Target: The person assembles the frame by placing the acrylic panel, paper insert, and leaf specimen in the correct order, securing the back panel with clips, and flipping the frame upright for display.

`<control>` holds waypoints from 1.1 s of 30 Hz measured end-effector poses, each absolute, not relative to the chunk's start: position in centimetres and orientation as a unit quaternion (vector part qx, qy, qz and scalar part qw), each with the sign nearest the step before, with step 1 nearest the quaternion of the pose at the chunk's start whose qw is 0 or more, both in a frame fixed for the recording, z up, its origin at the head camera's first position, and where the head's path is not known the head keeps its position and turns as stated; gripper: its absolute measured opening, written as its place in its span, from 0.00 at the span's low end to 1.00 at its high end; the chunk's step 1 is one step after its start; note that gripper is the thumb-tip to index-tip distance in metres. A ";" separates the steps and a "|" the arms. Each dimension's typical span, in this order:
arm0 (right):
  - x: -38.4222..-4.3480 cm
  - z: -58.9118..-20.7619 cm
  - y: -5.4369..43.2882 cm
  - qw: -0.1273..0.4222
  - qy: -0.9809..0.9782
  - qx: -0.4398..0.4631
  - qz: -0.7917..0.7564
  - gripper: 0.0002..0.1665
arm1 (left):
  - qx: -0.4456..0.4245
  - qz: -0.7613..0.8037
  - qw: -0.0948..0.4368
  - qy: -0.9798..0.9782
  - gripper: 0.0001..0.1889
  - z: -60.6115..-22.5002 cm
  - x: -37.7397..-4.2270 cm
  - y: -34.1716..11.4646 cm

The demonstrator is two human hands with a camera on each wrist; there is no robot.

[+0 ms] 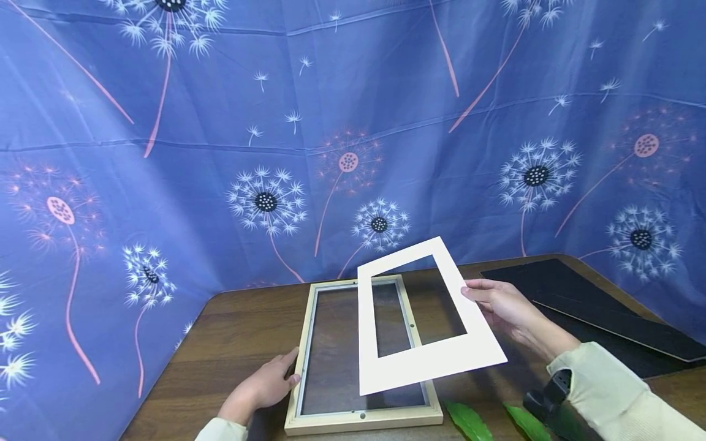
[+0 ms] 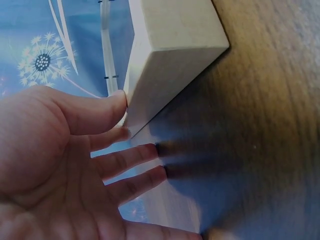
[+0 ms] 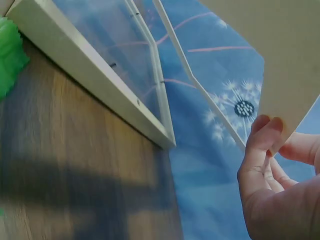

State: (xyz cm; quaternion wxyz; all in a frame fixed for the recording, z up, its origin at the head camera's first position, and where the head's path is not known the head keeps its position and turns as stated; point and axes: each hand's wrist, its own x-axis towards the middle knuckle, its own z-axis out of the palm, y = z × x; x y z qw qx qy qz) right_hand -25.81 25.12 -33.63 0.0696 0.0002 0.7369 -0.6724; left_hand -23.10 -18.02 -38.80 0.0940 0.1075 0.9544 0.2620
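On the brown wood-grain table point(image 1: 231, 324), a pale wooden picture frame point(image 1: 380, 419) lies flat, its long axis running away from the person, a clear pane point(image 1: 336, 343) set inside the rails. Left hand point(image 1: 267, 383) at the outer face of the left rail, toward the near end: fingers spread apart and fairly straight, thumb tip against the wood in the left wrist view, nothing gripped.

Right hand point(image 1: 499, 303) beyond the opposite side of the frame, thumb and fingers clamped on the right border of a white mat board point(image 1: 419, 367) with a rectangular window. Mat is off the table and tilted, extending leftward from that hand, over the right part of the pane as the head camera sees it. Right wrist view shows a gap between mat and frame.

Key relation: frame lies to the left of the right hand and below the mat; mat's long axis runs roughly near to far as well, but slewed against the frame's and not level. Left hand is the nearer one to the frame.

Also noted: two black boards point(image 1: 551, 282) overlapping at far right, green leaves point(image 1: 469, 419) by the near right corner of the frame, blue dandelion-print cloth point(image 1: 419, 122) hanging behind
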 end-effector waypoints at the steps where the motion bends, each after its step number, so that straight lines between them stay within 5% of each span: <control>1: -25.9 -33.7 24.7 0.068 0.738 -0.001 -0.672 0.35 | 0.109 0.265 0.094 0.953 0.30 -38.8 -23.1 -18.1; 33: -26.9 -37.0 17.7 0.052 0.742 0.012 -0.668 0.27 | 0.124 0.239 0.102 0.958 0.30 -38.5 -23.3 -17.9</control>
